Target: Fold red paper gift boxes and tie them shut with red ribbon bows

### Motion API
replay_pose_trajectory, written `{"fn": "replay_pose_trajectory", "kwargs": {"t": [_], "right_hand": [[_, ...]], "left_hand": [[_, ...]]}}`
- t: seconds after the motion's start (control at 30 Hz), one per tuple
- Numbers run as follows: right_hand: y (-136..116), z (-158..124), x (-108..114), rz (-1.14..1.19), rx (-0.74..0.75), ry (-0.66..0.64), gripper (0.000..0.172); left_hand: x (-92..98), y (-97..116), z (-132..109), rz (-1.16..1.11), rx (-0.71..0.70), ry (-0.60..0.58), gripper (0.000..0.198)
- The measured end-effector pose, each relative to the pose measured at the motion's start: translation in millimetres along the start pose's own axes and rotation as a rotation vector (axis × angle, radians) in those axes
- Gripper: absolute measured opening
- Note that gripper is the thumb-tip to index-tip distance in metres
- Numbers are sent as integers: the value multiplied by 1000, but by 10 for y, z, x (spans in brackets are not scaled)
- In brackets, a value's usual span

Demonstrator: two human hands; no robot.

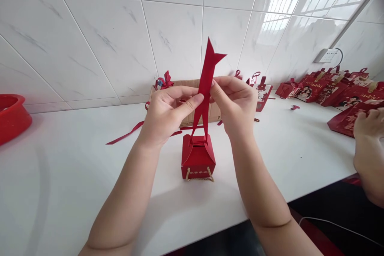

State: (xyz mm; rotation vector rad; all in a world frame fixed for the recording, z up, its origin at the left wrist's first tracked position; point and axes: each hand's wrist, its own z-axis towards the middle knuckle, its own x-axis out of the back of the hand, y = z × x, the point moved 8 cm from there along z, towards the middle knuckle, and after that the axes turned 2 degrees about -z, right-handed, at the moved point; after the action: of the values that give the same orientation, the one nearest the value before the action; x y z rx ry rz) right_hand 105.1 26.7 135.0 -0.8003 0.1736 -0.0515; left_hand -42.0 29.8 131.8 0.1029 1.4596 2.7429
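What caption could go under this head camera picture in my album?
The left hand and right hand pinch a red ribbon upright over a small red gift box on a white counter.

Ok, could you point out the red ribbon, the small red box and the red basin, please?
red ribbon [209, 68]: head view, on the upright strip below its forked tip.
small red box [198, 162]: head view, on its front face.
red basin [16, 122]: head view, on its outer wall.
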Motion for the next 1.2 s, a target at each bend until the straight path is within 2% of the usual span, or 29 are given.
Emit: {"fn": "replay_pose_trajectory", "kwargs": {"t": [0.2,0.37,0.43,0.5,0.6,0.67,0.8,1.07,1.2], "right_hand": [[-64,-38,-39,-84,60,8,17],[-69,-23,-49,-86,68,-9,17],[-4,13,-66,-72,20,-94,25],[94,35,-105,-72,-54,-242,32],[210,10,-154,-91,-139,-454,33],[237,-18,-163,-93,-163,-513,35],[208,-46,-191,-71,-162,-502,34],[193,-38,-212,-99,-115,-502,29],[185,-47,-220,-78,-119,-521,29]], "left_hand": [[-17,35,-8,63,-2,-4,16],[-17,86,-7,106,-84,-4,11],[-2,81,-5,104,-99,7,11],[22,65,1,103,-101,26,11],[72,36,10,119,-81,77,10],[106,25,11,128,-69,120,9],[132,38,5,130,-79,165,8],[137,41,4,136,-48,151,10],[153,46,-8,116,-47,181,14]]}}
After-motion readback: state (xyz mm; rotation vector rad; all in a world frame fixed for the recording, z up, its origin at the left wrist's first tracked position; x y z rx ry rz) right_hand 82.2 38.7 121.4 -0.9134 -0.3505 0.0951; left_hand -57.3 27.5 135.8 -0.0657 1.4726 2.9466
